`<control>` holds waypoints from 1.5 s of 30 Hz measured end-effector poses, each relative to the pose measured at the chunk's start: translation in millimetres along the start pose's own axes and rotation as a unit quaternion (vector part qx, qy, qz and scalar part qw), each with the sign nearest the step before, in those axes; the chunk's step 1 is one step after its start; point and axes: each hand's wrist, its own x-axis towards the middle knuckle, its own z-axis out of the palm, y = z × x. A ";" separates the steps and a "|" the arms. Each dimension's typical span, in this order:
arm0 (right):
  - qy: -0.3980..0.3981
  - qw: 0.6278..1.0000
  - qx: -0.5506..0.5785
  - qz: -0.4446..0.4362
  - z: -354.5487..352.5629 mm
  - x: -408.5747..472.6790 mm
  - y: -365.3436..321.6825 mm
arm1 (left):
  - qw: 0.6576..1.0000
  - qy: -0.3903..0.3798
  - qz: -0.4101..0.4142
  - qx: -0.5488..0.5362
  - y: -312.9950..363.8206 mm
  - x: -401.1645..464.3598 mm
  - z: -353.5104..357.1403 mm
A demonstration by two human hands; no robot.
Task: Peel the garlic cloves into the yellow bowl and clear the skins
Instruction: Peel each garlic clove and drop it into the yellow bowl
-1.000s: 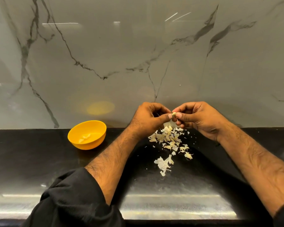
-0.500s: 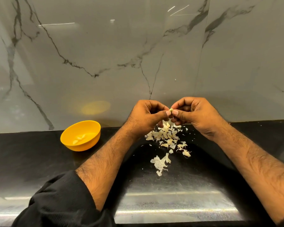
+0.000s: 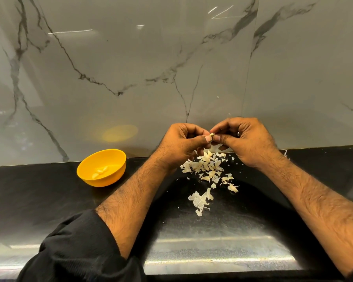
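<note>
A small pale garlic clove [image 3: 212,135] is pinched between the thumbs and curled fingertips of both hands, held above the far edge of the glossy black stone desk [image 3: 39,200], close to the grey marble-veined wall panel [image 3: 130,68]. The left hand [image 3: 182,144] is curled, its thumb laid against the clove from the left; the right hand [image 3: 246,142] is curled likewise, its thumb and forefinger closed on the clove from the right. The thumbnails of the two hands are almost touching. A small pale fragment is seen just under the right thumb; whether it is skin or clove cannot be told.

Directly below the hands, a scattered heap of dry, off-white papery garlic skins [image 3: 207,169] is spread on the desk, and one larger flake [image 3: 199,200] lies apart, nearer the person. A few tiny flecks are strewn around the heap.

The round yellow plastic bowl [image 3: 102,167] is set on the desk to the left of the left forearm, well apart from the skins and near the wall. A few pale peeled cloves [image 3: 99,172] are seen lying in its bottom. The left forearm is bare, with a black sleeve [image 3: 77,249] pushed up toward the elbow.
</note>
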 end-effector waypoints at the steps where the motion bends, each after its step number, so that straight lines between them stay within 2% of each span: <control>1: 0.004 1.000 -0.003 -0.002 0.2 -0.2 0.2 | 1.000 0.004 -0.001 0.001 -0.3 0.2 0.6; 7: 0.000 1.000 0.001 -0.012 3.9 -1.8 1.2 | 1.000 0.028 -0.007 0.000 0.1 0.7 4.9; 15: 0.021 0.991 0.127 0.034 -2.4 0.4 1.1 | 0.998 0.070 0.004 0.011 0.5 1.4 5.3; 22: 0.000 0.998 0.052 0.029 -1.6 -0.7 1.8 | 0.999 0.036 0.033 0.016 -0.8 1.1 5.4; 29: 0.014 1.000 0.005 0.002 1.0 -3.3 -0.4 | 1.000 0.009 -0.005 -0.020 -2.6 1.0 4.8; 40: 0.039 0.997 -0.044 -0.059 5.0 -4.8 1.4 | 0.998 0.056 -0.009 -0.041 -3.5 2.3 12.7; 45: 0.050 0.996 0.076 -0.006 -2.6 -1.5 0.2 | 0.994 0.106 -0.003 -0.001 -9.0 4.8 3.7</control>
